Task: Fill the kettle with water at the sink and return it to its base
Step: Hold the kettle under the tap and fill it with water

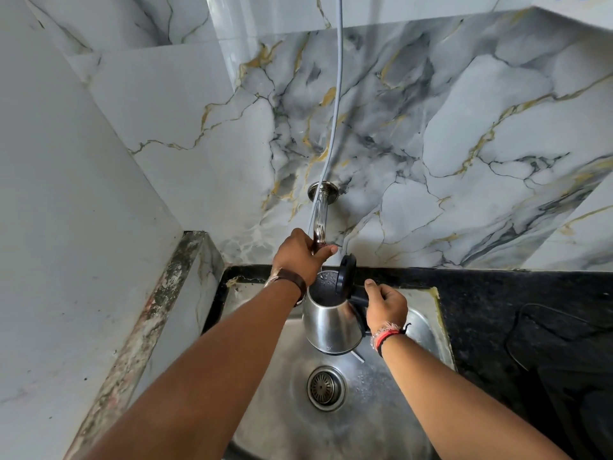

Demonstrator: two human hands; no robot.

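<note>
A steel sink (424, 313) is set into a black speckled bench (517, 293), with a round drain strainer (326, 388) near the middle of its basin and a marble-patterned wall (447, 134) rising behind it. From a round flange on that wall a chrome tap (320, 214) reaches forward over the basin, and a thin grey hose (338, 94) hangs down the wall to about the same spot. At the left a stained stone ledge (156, 310) runs along the sink's edge beside a plain white wall. A dark cord (517, 323) lies looped on the bench to the right. The kettle (331, 323), steel with a black handle, is held above the basin just below the tap's end, not touching the sink floor. It stands close to upright, its long axis vertical with a slight lean, mouth facing up toward the tap and handle pointing right; its black lid (346, 273) is hinged open and stands nearly on edge over the handle side. The inside looks dark and wet, though I cannot tell how full it is. The left hand (300, 257), a brown strap on its wrist, has its fingers (326, 250) clenched around the tap's end, partly hiding the spout. The right hand (386, 305), with red and black threads on its wrist, has its fingers wrapped firmly around the kettle's handle.
</note>
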